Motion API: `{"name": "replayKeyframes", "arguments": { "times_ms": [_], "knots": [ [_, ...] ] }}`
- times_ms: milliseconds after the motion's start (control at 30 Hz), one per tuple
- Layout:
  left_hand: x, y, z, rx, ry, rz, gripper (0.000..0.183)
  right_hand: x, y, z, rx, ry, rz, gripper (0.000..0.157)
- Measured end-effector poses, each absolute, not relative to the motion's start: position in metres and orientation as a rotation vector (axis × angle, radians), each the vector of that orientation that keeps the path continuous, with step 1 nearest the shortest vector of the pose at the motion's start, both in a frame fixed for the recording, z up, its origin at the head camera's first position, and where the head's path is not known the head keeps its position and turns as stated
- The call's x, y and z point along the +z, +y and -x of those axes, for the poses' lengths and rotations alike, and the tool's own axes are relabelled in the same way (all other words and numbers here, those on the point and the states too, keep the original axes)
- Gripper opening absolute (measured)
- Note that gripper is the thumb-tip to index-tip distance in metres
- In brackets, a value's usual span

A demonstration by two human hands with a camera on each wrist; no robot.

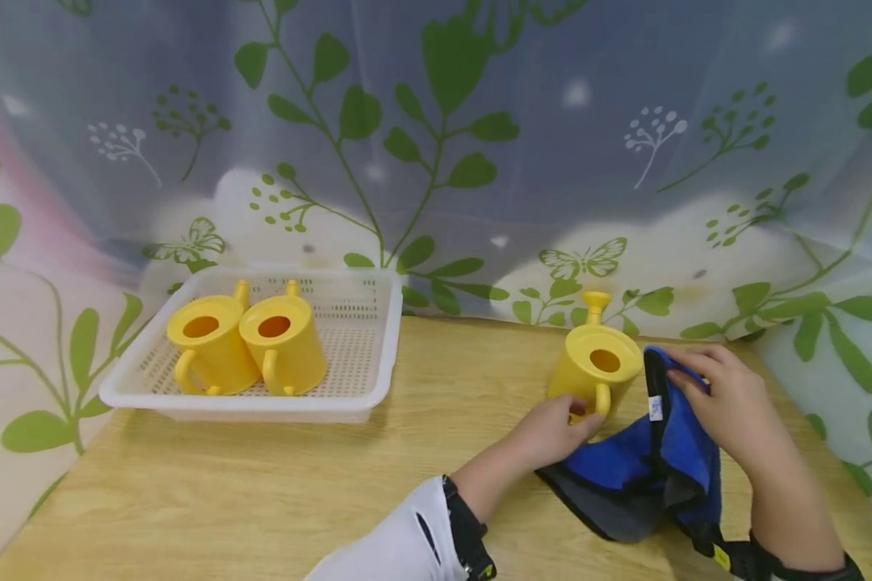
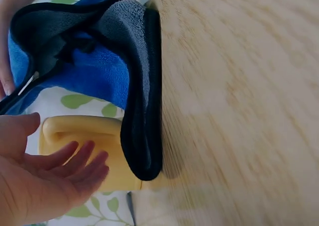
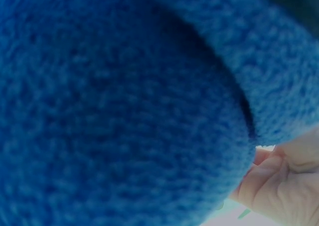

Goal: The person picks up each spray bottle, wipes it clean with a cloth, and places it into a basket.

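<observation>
Head view is showing a yellow watering can (image 1: 565, 373) standing upright on the wood-grain counter (image 1: 443, 379) at right of centre, its rose pointing toward the top of the frame. At the lower right, the right hand (image 1: 727, 399) is pinching the upper edge of a blue-and-gray towel (image 1: 690, 440) with black edging and a white tag (image 1: 656, 408), and the towel is hanging down just beside the can, its lower part resting on the counter. The left hand (image 1: 555, 432) is reaching to the can's handle (image 1: 602, 400), and left wrist view is showing its fingers spreading loosely, thumb apart; whether they are touching the can, one cannot tell. Right wrist view is mostly filling with blurred blue pile. At left in the head view, two more yellow watering cans (image 1: 225, 355) are standing side by side in a white plastic basket (image 1: 240, 409), while a leaf-printed backdrop (image 1: 334, 202) is covering the upper frame.
</observation>
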State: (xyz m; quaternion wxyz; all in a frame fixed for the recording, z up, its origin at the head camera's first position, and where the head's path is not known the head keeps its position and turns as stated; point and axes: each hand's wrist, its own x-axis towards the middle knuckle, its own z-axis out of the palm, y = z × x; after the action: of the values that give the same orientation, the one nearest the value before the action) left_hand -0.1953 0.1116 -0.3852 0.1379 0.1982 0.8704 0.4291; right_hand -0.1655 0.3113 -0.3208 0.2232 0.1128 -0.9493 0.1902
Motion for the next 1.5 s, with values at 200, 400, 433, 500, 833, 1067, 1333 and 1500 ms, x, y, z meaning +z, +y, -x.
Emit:
{"name": "replayKeyframes", "arguments": {
  "times_ms": [200, 400, 433, 500, 833, 1067, 1333, 1500],
  "knots": [
    [-0.381, 0.121, 0.201, 1.165, 2.566, -0.634, 0.034, -0.321, 0.311, 0.171, 0.532, -2.593, -0.327, 0.028],
    [-0.385, 0.127, 0.198, 1.059, 2.605, -0.689, 0.025, -0.324, 0.313, 0.168, 0.518, -2.599, -0.338, 0.029],
    [-0.385, 0.128, 0.197, 1.058, 2.615, -0.686, 0.023, -0.324, 0.313, 0.168, 0.511, -2.594, -0.342, 0.029],
    [-0.384, 0.129, 0.197, 1.059, 2.642, -0.676, 0.021, -0.324, 0.313, 0.168, 0.503, -2.591, -0.345, 0.029],
    [-0.384, 0.132, 0.197, 1.131, 2.628, -0.661, 0.023, -0.321, 0.313, 0.164, 0.53, -2.631, -0.293, 0.03],
    [-0.385, 0.129, 0.199, 1.229, 2.609, -0.64, 0.02, -0.318, 0.312, 0.163, 0.545, -2.613, -0.301, 0.029],
    [-0.386, 0.124, 0.203, 1.383, 2.573, -0.541, 0.017, -0.321, 0.312, 0.163, 0.549, -2.651, -0.281, 0.03],
    [-0.381, 0.123, 0.208, 1.47, 2.616, -0.56, 0.019, -0.319, 0.312, 0.164, 0.535, -2.614, -0.287, 0.03]
  ]
}}
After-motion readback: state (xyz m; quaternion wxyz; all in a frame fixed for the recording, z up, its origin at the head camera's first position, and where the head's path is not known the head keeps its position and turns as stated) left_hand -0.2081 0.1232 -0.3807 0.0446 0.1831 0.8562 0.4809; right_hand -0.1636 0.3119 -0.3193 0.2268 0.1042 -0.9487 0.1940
